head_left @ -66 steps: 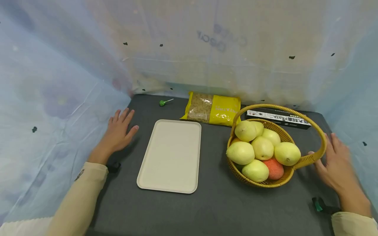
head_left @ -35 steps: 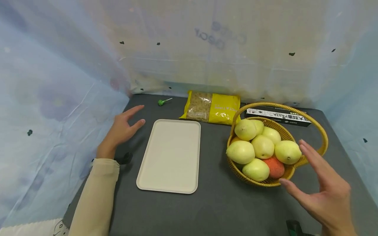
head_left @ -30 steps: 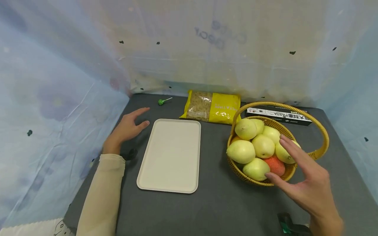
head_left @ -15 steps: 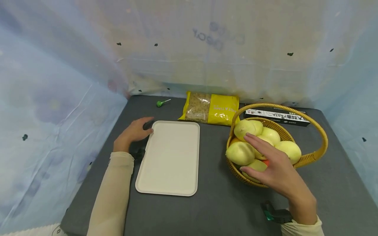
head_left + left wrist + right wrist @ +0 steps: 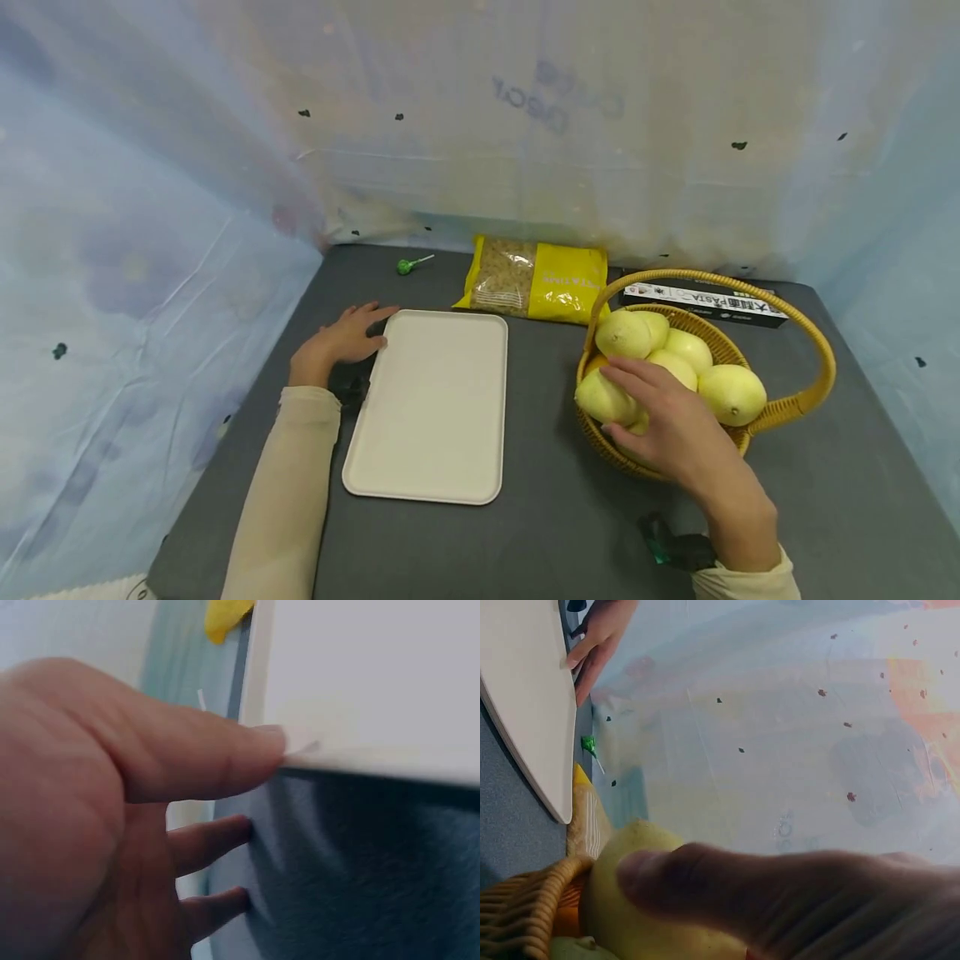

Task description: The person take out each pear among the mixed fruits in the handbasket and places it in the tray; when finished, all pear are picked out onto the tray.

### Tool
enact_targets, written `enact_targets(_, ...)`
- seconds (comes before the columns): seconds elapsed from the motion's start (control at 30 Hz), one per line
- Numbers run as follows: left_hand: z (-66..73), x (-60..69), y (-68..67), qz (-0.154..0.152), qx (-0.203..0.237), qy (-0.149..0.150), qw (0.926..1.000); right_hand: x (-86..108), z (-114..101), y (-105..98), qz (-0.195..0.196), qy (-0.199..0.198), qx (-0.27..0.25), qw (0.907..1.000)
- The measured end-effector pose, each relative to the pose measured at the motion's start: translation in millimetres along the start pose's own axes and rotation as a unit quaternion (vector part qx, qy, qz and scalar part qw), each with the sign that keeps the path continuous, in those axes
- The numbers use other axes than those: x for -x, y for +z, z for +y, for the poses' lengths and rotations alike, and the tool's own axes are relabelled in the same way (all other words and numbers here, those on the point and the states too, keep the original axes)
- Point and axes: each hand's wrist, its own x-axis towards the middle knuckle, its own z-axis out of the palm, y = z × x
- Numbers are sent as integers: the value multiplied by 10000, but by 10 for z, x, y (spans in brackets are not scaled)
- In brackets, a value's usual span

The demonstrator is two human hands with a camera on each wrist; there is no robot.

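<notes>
My right hand [image 5: 675, 425] reaches into a wicker basket [image 5: 795, 404] of fruit. Its thumb and fingers grip a pale yellow-green pear [image 5: 602, 398] at the basket's left side. In the right wrist view the thumb lies across a pear [image 5: 641, 915]; the other fingers are hidden there. My left hand [image 5: 341, 337] is at the far left corner of a cream tray [image 5: 427, 408]. Its thumb [image 5: 240, 754] touches the tray's rim in the left wrist view, with two fingers extended below, off the tray. The index finger is hidden in that view.
A yellow bag of pasta [image 5: 566, 283] lies at the back of the grey table [image 5: 555, 533]. Behind the basket is a black pasta box [image 5: 705, 300]. A green lollipop [image 5: 406, 266] lies back left. Cloth curtains [image 5: 465, 183] close off the back and sides.
My right hand moved from the table's right side into the basket, and its fingers closed on a pear, which has shifted slightly. My left hand moved right to the tray's corner.
</notes>
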Motion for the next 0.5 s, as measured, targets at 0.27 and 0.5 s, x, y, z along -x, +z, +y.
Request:
enact_targets(0.27,17,57,-52,-262,50,145,9995,15,-60,36,-263,494,190,9983)
enact_targets(0.5,35,90,-64,-280,109,138,9995,18,-55,70,-191,650,191,9975)
